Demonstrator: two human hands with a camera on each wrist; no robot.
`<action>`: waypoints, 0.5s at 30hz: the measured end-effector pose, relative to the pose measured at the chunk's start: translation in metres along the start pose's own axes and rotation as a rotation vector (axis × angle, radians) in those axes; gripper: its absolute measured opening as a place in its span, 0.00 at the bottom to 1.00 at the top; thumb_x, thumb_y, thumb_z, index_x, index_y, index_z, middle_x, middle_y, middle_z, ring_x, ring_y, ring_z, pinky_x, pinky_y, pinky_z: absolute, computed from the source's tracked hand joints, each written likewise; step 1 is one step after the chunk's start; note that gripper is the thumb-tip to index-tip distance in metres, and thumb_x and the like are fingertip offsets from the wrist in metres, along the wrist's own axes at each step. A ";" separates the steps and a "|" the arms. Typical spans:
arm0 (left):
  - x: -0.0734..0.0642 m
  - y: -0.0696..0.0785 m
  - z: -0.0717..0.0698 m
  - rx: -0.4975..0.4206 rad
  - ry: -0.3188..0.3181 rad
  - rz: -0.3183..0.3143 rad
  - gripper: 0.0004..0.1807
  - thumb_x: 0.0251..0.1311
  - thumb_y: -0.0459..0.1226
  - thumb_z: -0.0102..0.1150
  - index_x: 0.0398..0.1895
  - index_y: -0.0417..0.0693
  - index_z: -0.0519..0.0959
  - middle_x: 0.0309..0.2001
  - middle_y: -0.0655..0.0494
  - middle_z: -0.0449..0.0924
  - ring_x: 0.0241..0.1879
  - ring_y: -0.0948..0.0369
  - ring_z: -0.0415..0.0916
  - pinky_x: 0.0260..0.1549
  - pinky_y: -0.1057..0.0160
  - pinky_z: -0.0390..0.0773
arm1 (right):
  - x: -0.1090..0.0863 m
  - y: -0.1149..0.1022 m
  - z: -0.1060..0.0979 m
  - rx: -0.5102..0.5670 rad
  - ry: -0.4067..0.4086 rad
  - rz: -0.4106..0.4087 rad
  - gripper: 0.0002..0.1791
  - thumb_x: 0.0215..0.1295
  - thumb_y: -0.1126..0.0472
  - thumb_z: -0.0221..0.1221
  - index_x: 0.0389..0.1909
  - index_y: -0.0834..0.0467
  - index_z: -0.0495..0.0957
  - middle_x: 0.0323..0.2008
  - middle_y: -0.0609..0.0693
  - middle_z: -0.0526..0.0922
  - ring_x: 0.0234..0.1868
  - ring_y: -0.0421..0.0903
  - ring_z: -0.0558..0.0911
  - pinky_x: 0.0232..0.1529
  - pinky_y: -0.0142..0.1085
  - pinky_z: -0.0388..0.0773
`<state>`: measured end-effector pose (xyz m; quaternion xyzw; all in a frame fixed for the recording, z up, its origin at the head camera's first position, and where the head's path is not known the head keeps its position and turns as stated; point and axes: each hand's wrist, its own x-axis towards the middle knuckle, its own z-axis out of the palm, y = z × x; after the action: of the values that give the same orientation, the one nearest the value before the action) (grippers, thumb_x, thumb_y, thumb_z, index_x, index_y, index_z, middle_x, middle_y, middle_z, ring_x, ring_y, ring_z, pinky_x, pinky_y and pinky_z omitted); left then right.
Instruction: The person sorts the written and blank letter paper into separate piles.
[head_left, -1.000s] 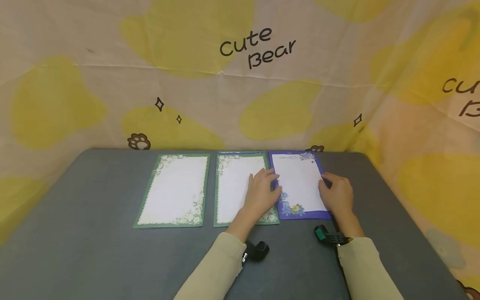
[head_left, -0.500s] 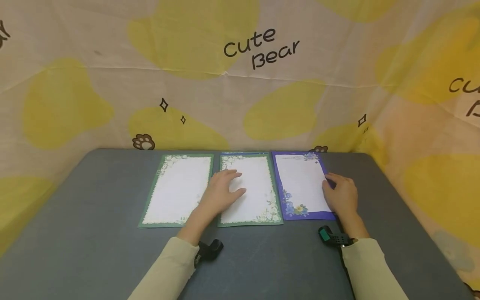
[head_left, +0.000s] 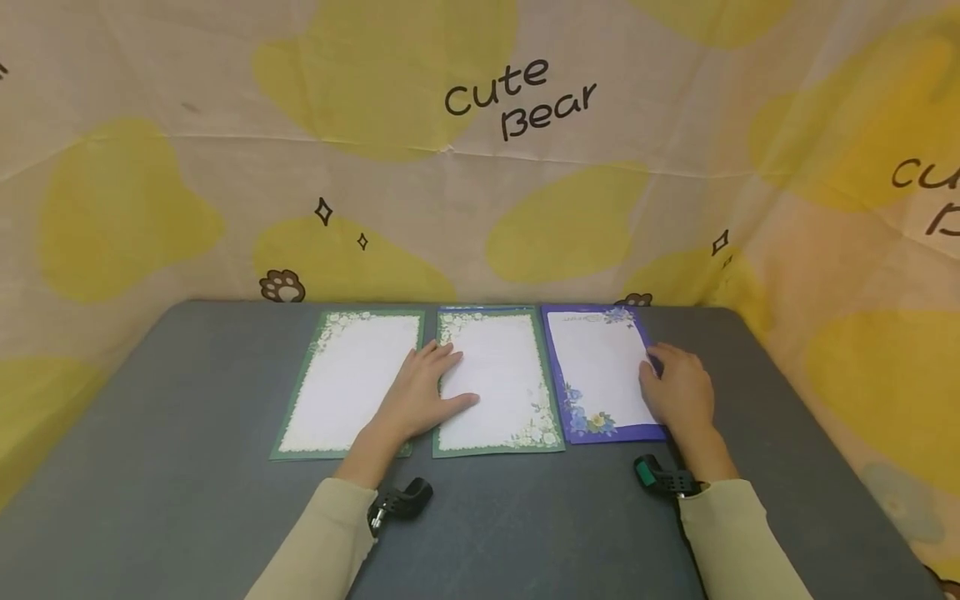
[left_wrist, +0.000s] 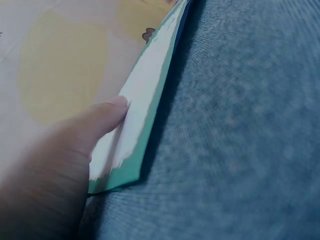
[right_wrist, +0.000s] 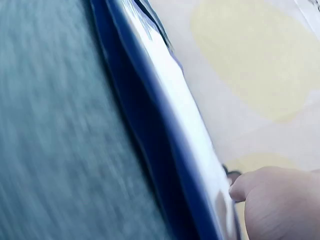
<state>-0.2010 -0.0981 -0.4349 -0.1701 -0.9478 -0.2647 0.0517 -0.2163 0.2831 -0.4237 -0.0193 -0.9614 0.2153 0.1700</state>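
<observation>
Three upright sheets of bordered stationery paper lie in a row. My left hand (head_left: 417,392) spreads over the gap between the green-bordered left sheet (head_left: 352,367) and the green-bordered middle sheet (head_left: 498,375). Its thumb (left_wrist: 107,116) reaches onto the middle sheet's white area, while the fingertips lie near that sheet's left border. On the right, my right hand (head_left: 681,387) rests at the right edge of the purple-bordered sheet (head_left: 600,362), with the thumb (right_wrist: 245,187) on its margin. Layered purple edges (right_wrist: 145,125) show along this sheet's near side.
A blue strip (head_left: 487,309) shows past the middle sheet's top. The grey table (head_left: 510,525) ends at a patterned cloth backdrop (head_left: 375,183). Black wrist cameras (head_left: 405,498) sit below both hands, and a dark cable runs along the right forearm.
My left hand has moved left, from the purple sheet's left edge across the middle sheet to the gap beside the left sheet. My right hand stays at the purple sheet's right edge.
</observation>
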 end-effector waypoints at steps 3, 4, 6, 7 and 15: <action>0.000 0.000 0.001 0.024 -0.007 0.007 0.42 0.59 0.59 0.65 0.72 0.46 0.71 0.75 0.46 0.65 0.79 0.43 0.54 0.78 0.39 0.48 | 0.000 -0.010 0.002 0.014 0.063 -0.058 0.20 0.70 0.58 0.56 0.56 0.66 0.82 0.59 0.67 0.81 0.61 0.70 0.75 0.63 0.66 0.69; 0.000 0.000 0.001 0.030 -0.008 0.008 0.42 0.59 0.59 0.65 0.72 0.46 0.71 0.75 0.46 0.65 0.79 0.43 0.55 0.78 0.38 0.49 | 0.000 -0.015 0.004 0.037 0.081 -0.090 0.20 0.69 0.58 0.57 0.55 0.66 0.82 0.58 0.67 0.82 0.60 0.69 0.77 0.63 0.65 0.70; 0.000 0.000 0.001 0.041 -0.010 0.006 0.42 0.59 0.59 0.65 0.71 0.47 0.72 0.75 0.46 0.65 0.79 0.43 0.55 0.78 0.38 0.49 | 0.000 -0.025 0.011 0.106 0.090 -0.171 0.19 0.67 0.58 0.61 0.53 0.65 0.83 0.56 0.65 0.84 0.59 0.67 0.78 0.63 0.62 0.71; 0.000 0.000 0.002 0.044 -0.012 0.003 0.42 0.59 0.59 0.65 0.71 0.47 0.72 0.75 0.46 0.65 0.79 0.43 0.55 0.78 0.38 0.49 | -0.001 -0.031 0.015 0.145 0.078 -0.218 0.19 0.66 0.57 0.63 0.53 0.65 0.83 0.56 0.64 0.84 0.59 0.66 0.78 0.63 0.62 0.71; 0.000 0.000 0.001 0.041 -0.009 0.007 0.42 0.57 0.60 0.66 0.71 0.48 0.73 0.74 0.47 0.67 0.78 0.43 0.55 0.78 0.39 0.49 | -0.014 -0.075 0.038 0.218 -0.182 -0.512 0.34 0.59 0.45 0.69 0.63 0.59 0.79 0.67 0.59 0.77 0.71 0.62 0.71 0.70 0.64 0.65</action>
<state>-0.2012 -0.0971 -0.4358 -0.1734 -0.9527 -0.2442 0.0517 -0.2133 0.1981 -0.4289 0.2616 -0.9175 0.2685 0.1328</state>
